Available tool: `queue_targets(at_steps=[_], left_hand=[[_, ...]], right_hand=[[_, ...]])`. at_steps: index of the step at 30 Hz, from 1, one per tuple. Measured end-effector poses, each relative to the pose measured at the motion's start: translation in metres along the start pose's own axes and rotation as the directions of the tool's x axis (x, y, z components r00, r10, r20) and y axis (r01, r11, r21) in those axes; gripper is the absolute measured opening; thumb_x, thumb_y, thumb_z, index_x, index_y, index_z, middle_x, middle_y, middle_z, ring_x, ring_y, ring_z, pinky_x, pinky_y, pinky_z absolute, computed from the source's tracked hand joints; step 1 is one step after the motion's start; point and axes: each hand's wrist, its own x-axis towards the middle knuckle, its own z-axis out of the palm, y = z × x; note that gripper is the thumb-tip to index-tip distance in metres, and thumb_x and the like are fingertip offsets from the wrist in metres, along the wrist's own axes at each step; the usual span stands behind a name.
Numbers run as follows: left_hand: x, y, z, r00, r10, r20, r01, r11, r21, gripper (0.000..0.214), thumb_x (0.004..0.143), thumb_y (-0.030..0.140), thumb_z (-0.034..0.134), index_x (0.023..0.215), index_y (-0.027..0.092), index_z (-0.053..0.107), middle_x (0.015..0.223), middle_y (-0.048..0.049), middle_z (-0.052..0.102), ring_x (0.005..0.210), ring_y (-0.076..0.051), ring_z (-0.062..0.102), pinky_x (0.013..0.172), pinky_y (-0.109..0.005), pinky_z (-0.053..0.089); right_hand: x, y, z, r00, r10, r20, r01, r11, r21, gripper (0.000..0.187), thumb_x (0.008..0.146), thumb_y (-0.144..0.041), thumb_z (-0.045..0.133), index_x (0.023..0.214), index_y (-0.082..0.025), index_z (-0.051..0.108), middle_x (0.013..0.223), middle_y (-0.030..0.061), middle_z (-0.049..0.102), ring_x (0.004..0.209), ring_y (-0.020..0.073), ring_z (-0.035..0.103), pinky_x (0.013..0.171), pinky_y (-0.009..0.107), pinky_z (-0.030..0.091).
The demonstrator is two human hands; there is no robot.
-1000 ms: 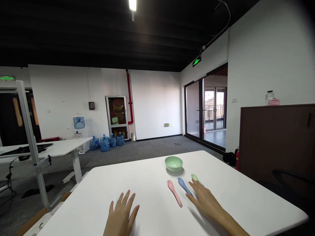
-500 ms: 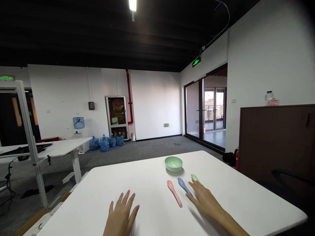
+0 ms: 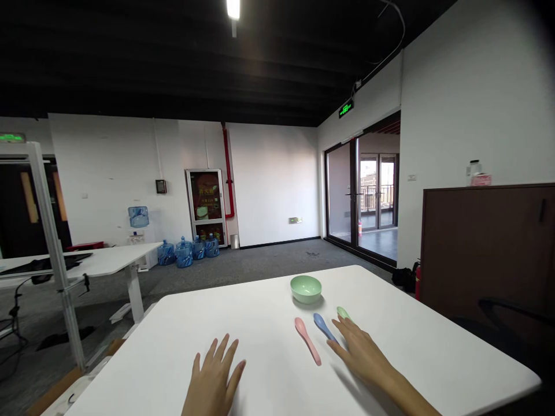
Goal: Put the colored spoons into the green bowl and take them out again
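Observation:
My left hand [image 3: 212,375] is over the near part of the white table [image 3: 260,323], fingers spread and holding nothing. To the right, my right hand [image 3: 361,352] hovers with its fingers stretched out above two of the spoons. It partly covers a blue spoon [image 3: 323,326] and a green spoon [image 3: 344,314], hiding their handles. Left of the right hand lies a pink spoon [image 3: 307,341], fully visible. Beyond the spoons a green bowl [image 3: 306,290] stands upright. I cannot tell whether the right fingertips touch the green spoon.
At the left stands another white table [image 3: 130,254] beside a metal post [image 3: 56,248]. Several blue water bottles [image 3: 184,254] stand on the floor by the far wall. A brown cabinet [image 3: 481,248] is at the right, with glass doors [image 3: 340,193] farther back.

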Motion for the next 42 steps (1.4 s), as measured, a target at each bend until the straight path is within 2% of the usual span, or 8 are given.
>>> queue_targets(at_steps=[11,15,18,26,31,34,38,42], left_hand=[[0.000,0.001,0.003,1.000,0.000,-0.004,0.000,1.000,0.015,0.051,0.102,0.041,0.039,0.149,0.032,0.057,0.162,-0.0070,0.051,0.152,-0.034,0.043,0.120,-0.064,0.039],[0.001,0.001,0.004,1.000,-0.001,0.007,0.001,1.000,0.017,0.052,0.103,0.041,0.038,0.150,0.031,0.055,0.163,-0.0067,0.050,0.153,-0.034,0.041,0.121,-0.064,0.038],[0.001,0.001,0.004,1.000,0.007,0.003,-0.007,1.000,0.008,0.052,0.102,0.041,0.039,0.150,0.031,0.056,0.163,-0.0069,0.050,0.153,-0.034,0.042,0.121,-0.064,0.039],[0.000,0.001,0.002,1.000,0.005,0.023,-0.006,1.000,0.021,0.052,0.103,0.040,0.037,0.151,0.030,0.055,0.163,-0.0066,0.050,0.153,-0.034,0.042,0.120,-0.064,0.039],[0.002,-0.007,0.008,1.000,0.015,-0.019,-0.015,1.000,0.004,0.051,0.102,0.041,0.040,0.149,0.032,0.057,0.161,-0.0071,0.053,0.152,-0.034,0.044,0.119,-0.064,0.041],[0.003,-0.010,0.011,1.000,0.010,-0.017,-0.010,1.000,-0.008,0.052,0.102,0.041,0.038,0.150,0.031,0.056,0.162,-0.0072,0.052,0.152,-0.034,0.044,0.120,-0.064,0.040],[0.004,-0.012,0.009,1.000,0.001,0.005,-0.001,1.000,-0.016,0.053,0.102,0.040,0.036,0.151,0.030,0.055,0.163,-0.0067,0.051,0.153,-0.034,0.043,0.120,-0.064,0.040],[0.004,-0.014,0.009,1.000,0.002,0.005,-0.002,1.000,-0.030,0.053,0.102,0.040,0.036,0.151,0.030,0.055,0.163,-0.0065,0.051,0.153,-0.034,0.043,0.120,-0.064,0.040]], right_hand=[[0.000,0.001,0.002,0.996,-0.024,-0.089,0.026,0.999,0.027,0.064,0.099,-0.059,0.043,0.147,-0.020,0.060,0.159,0.0156,0.053,0.151,0.0335,0.043,0.120,0.047,0.039],[0.007,-0.009,0.005,0.979,-0.014,-0.201,0.020,0.999,0.025,0.050,0.103,-0.052,0.040,0.124,-0.020,0.071,0.131,0.0160,0.070,0.128,0.0329,0.062,0.102,0.043,0.049],[0.016,-0.027,0.007,0.972,0.006,-0.234,-0.006,1.000,0.003,0.042,0.104,-0.045,0.039,0.109,-0.018,0.071,0.110,0.0140,0.073,0.108,0.0293,0.067,0.088,0.037,0.048],[0.034,-0.078,0.019,0.995,0.102,-0.006,-0.102,0.992,-0.073,0.035,0.102,-0.034,0.043,0.093,-0.015,0.072,0.101,0.0164,0.076,0.093,0.0286,0.073,0.076,0.033,0.045],[0.037,-0.086,0.033,0.980,0.170,0.105,-0.160,0.982,-0.099,0.034,0.091,-0.010,0.043,0.098,-0.015,0.076,0.104,0.0165,0.078,0.095,0.0301,0.075,0.072,0.034,0.045],[0.038,-0.085,0.036,0.977,0.188,0.097,-0.182,0.981,-0.073,0.036,0.093,-0.010,0.041,0.095,-0.016,0.076,0.103,0.0162,0.077,0.091,0.0283,0.075,0.070,0.033,0.042],[0.050,-0.080,0.024,0.993,0.113,-0.025,-0.114,0.991,-0.064,0.035,0.101,-0.024,0.041,0.092,-0.016,0.073,0.101,0.0153,0.076,0.092,0.0278,0.073,0.071,0.031,0.040],[0.089,-0.069,-0.007,0.984,0.128,-0.121,-0.137,0.988,-0.067,0.035,0.102,-0.031,0.043,0.094,-0.017,0.074,0.099,0.0151,0.078,0.095,0.0278,0.073,0.074,0.031,0.042]])
